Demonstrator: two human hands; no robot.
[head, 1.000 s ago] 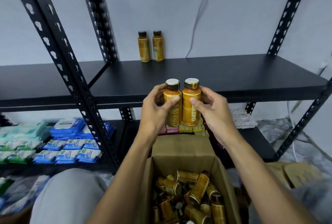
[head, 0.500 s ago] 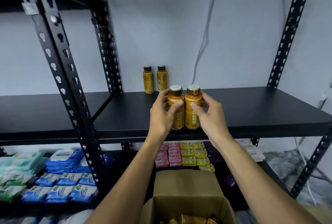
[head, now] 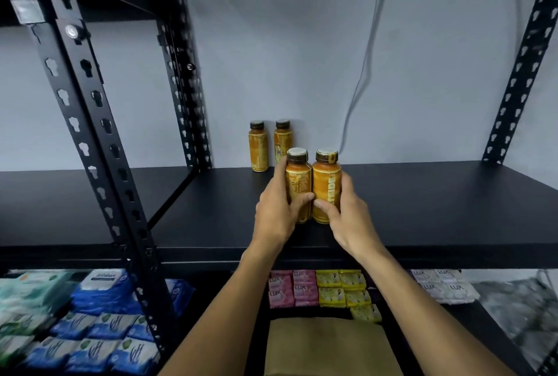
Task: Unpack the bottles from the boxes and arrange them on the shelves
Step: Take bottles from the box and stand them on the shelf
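Left hand [head: 276, 212] grips one cylindrical amber bottle [head: 298, 187], right hand [head: 347, 209] grips its glossy, brown-capped twin [head: 326, 185], both upright, side by side over the matte black shelf [head: 437, 203], in front of two standing bottles [head: 270, 144].

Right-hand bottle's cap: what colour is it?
Dark brown with a whitish top; the cap shows best in the head view.

back bottles [head: 258, 146]: side by side on shelf [head: 437, 209], at the wall
front bottles [head: 326, 185]: side by side, before back bottles, between left hand [head: 276, 215] and right hand [head: 351, 220]
box [head: 329, 345]: below shelf
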